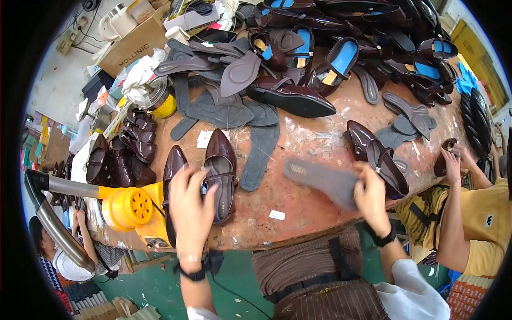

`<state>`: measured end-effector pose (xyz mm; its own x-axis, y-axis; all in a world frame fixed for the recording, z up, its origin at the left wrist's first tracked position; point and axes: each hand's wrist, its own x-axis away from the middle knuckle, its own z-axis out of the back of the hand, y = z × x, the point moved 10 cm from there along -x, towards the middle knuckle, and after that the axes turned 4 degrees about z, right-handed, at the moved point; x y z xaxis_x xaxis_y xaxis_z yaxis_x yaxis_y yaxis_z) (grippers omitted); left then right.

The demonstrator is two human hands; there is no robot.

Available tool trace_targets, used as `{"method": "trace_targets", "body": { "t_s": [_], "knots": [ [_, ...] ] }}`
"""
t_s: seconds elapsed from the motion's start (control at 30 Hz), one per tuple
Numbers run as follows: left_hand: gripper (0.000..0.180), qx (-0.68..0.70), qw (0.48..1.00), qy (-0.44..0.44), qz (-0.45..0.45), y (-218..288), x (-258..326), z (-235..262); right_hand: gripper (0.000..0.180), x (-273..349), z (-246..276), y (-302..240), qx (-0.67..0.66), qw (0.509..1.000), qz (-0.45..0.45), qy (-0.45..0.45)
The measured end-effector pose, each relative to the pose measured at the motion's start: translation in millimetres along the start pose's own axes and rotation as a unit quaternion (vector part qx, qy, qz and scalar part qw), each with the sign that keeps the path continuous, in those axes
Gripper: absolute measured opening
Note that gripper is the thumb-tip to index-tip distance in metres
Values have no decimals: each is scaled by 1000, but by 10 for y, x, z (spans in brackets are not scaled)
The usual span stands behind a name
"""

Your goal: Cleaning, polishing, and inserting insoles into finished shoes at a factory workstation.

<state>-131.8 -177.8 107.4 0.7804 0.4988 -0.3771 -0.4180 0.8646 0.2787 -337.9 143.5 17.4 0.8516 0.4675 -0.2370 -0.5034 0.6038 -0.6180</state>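
My right hand [372, 200] grips one end of a grey-brown insole [314, 178], which is smeared by motion and held over the table. My left hand [188, 213], fingers apart, is over a dark burgundy pointed shoe [176, 156] and covers much of it. Just right of that hand lies the matching shoe [220, 152], toe pointing away, with an insole visible inside it. Another burgundy shoe [368, 140] with a strap stands beyond my right hand, tilted toward the table's right side.
A yellow hot-air tool [128, 208] with a bent metal tube stands left of my left hand. Loose insoles [242, 72] and grey liners [261, 154] lie mid-table. Burgundy shoes [330, 21] pile up behind, near a can [162, 101]. A co-worker's hands [456, 157] work at the right.
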Motion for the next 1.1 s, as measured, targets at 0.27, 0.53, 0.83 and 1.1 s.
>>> {"method": "trace_targets", "body": {
  "t_s": [0.27, 0.53, 0.83, 1.1],
  "knots": [
    [68, -13, 977, -92, -193, 808, -1808, -1930, 88, 292, -730, -397, 104, 973, 151, -138],
    [40, -91, 951, -138, -261, 1010, -1814, -1990, 61, 64, -348, -234, -201, 966, 140, -85],
    [14, -17, 986, -17, -165, 1400, -31, -242, 80, -34, 628, -35, -382, 923, 7, 49],
    [33, -6, 993, -107, -52, 860, 1612, -802, 47, 544, -177, -727, 13, 918, 336, -208]
  ]
}}
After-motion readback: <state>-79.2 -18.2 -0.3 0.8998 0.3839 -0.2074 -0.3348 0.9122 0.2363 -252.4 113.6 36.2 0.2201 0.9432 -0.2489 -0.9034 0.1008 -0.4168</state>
